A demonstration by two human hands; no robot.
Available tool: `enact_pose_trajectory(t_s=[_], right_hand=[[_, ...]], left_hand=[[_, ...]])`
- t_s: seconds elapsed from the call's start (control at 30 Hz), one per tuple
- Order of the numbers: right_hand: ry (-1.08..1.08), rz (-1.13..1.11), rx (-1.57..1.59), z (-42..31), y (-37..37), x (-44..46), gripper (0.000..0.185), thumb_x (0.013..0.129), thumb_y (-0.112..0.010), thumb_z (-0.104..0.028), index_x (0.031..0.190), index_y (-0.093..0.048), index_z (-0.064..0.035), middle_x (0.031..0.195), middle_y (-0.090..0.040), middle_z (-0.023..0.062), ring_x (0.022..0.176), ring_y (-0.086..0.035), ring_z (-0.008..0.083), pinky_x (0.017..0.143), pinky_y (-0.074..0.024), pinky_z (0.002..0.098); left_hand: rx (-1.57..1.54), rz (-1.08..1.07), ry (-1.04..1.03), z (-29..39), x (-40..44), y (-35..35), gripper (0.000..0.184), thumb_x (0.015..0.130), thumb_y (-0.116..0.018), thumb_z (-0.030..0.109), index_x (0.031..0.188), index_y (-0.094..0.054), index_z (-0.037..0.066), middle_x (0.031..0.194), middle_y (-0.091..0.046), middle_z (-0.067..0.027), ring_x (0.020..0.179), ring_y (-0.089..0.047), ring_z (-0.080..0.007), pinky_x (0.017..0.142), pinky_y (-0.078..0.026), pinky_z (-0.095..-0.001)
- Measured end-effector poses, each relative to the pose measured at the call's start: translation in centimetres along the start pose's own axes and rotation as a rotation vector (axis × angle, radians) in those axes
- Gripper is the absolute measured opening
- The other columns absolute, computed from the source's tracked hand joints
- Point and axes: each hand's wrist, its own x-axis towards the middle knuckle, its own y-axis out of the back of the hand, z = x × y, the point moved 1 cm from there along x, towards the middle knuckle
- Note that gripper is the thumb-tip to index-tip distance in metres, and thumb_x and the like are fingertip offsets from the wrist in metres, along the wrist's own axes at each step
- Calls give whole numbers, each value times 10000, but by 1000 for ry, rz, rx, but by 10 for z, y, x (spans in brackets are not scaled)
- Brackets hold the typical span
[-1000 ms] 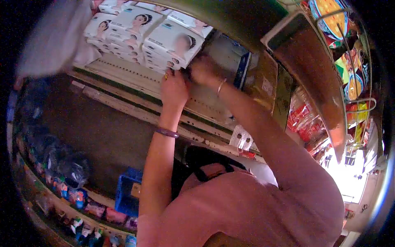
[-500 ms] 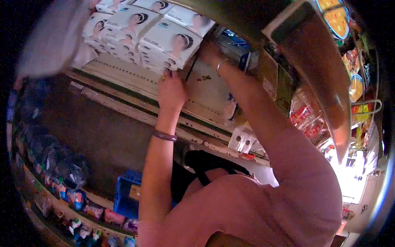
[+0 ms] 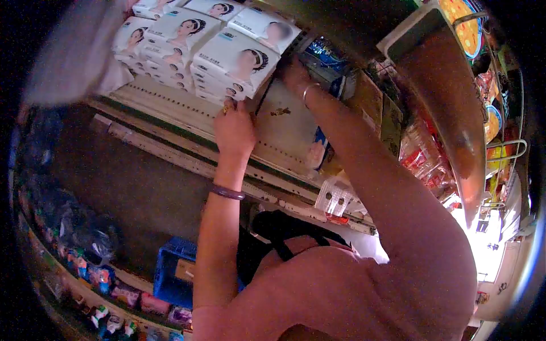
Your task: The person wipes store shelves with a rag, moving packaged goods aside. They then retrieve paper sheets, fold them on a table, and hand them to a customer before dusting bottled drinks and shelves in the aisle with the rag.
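Observation:
White tissue packs [image 3: 230, 54], printed with a person's head, stand stacked in rows on a pale perforated shelf [image 3: 153, 96]. My left hand [image 3: 234, 129], a ring on one finger and a dark bangle at the wrist, has its fingers curled against the lower front corner of the nearest right stack. Its fingertips are partly hidden by that corner. Deeper in, my right hand [image 3: 297, 79], with a silver bracelet, is beside the right side of the same stack. Shadow covers its fingers, so their grip does not show.
Blue packages [image 3: 324, 54] and cardboard boxes [image 3: 364, 99] stand right of my right hand. A brown curved panel [image 3: 443, 85] slopes down at the right. A blue crate [image 3: 170, 273] sits low on the left, near shelves of colourful goods [image 3: 128, 295]. Pale cloth hangs at upper left.
The view has shifted slightly. My right hand appears a little lower and further right, while my left hand stays at the stack's corner. The packs have hardly moved.

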Motion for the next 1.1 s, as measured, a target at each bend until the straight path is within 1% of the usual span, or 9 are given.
enact_pose_trajectory(t_s=[0.03,0.1,0.2,0.3,0.4,0.73,0.87,0.97,1.1], right_hand=[[38,95,-26,3,-1,8,446,795,-508,-115,1238,-478,-80,1286,-418,202,1082,-494,378,883,-443,451],[-105,-95,-27,-2,6,-6,441,796,-511,-124,1234,-478,-74,1266,-435,202,1056,-507,375,877,-443,451],[37,-49,-61,-14,26,-63,425,791,-525,-139,1209,-498,-64,1217,-478,187,1043,-510,358,888,-430,449],[-85,13,199,0,5,-64,393,776,-543,-152,1158,-545,-61,1197,-498,158,1070,-481,349,915,-402,449],[105,-154,-283,13,4,-20,367,771,-545,-152,1125,-575,-57,1233,-469,147,1112,-438,368,941,-376,456],[-316,-102,-20,19,-9,-36,444,774,-547,-174,1215,-523,-126,1261,-400,200,1138,-415,394,964,-372,462],[-63,-209,-210,15,9,-12,449,768,-538,-167,1216,-530,-181,1205,-431,197,1108,-428,402,945,-381,476],[-85,-21,-119,26,-12,-31,455,755,-537,-175,1210,-535,-187,1203,-431,197,1084,-430,423,919,-395,495],[-180,-258,-156,9,24,-30,418,775,-506,-203,1189,-553,-177,1267,-397,191,1072,-429,439,919,-392,499]], left_hand=[[-2,39,-24,0,1,0,309,779,-585,223,1004,-546,14,1053,-551,-190,894,-578,-319,770,-470,-393],[-13,25,-27,0,-1,-3,319,774,-593,227,1008,-546,16,1062,-547,-189,894,-578,-319,771,-471,-389],[-16,-44,-5,-2,4,-17,344,770,-602,235,1030,-545,17,1098,-536,-192,912,-574,-326,784,-468,-391],[-27,-84,36,3,2,-9,368,771,-604,240,1061,-541,21,1144,-524,-196,935,-566,-334,809,-458,-406],[4,-74,45,4,0,-3,385,773,-602,240,1086,-535,27,1174,-516,-197,948,-560,-339,830,-445,-422],[-30,-117,75,6,3,1,343,791,-582,249,1045,-534,24,1155,-523,-184,961,-549,-347,841,-434,-428],[-4,-16,22,2,2,-9,327,790,-579,244,1020,-534,17,1134,-530,-181,955,-552,-338,852,-424,-428],[-53,-72,41,1,2,1,315,802,-571,246,1015,-533,17,1129,-531,-179,949,-554,-332,851,-420,-422],[-16,-78,16,4,0,2,322,797,-580,250,1021,-531,25,1084,-555,-172,941,-558,-327,847,-418,-414]])
